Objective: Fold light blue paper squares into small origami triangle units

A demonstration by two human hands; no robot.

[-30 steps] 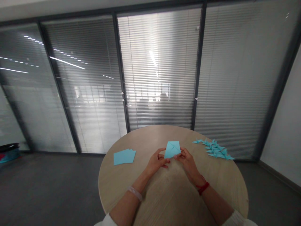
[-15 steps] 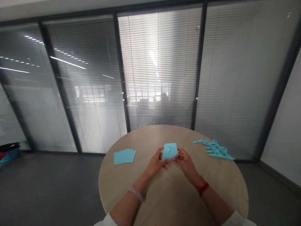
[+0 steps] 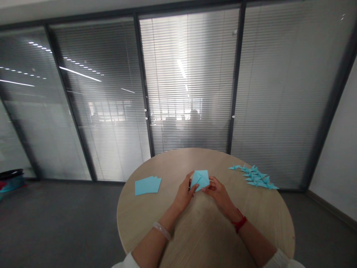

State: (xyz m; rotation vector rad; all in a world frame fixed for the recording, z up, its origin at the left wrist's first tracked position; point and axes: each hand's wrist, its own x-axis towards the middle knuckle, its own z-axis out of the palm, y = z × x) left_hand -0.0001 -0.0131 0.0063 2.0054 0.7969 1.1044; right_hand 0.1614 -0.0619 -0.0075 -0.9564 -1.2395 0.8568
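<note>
Okay, head view: the left hand (image 3: 182, 192) has slid its thumb (image 3: 194, 188) onto the folded blue paper (image 3: 201, 175), so a fold's probably being worked. Its fingers pinch the left side, the right hand (image 3: 219, 190) holds the lower right, over the bench (image 3: 200, 230).

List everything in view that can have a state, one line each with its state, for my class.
Origami paper: partly folded, held
Left hand: gripping the paper's left side, thumb on top
Right hand: holding its right edge
Blue sheets: flat, overlapping
Origami cranes: folded, clustered
Venetian blinds: lowered, light passing through
Red bracelet: worn, right wrist
</note>
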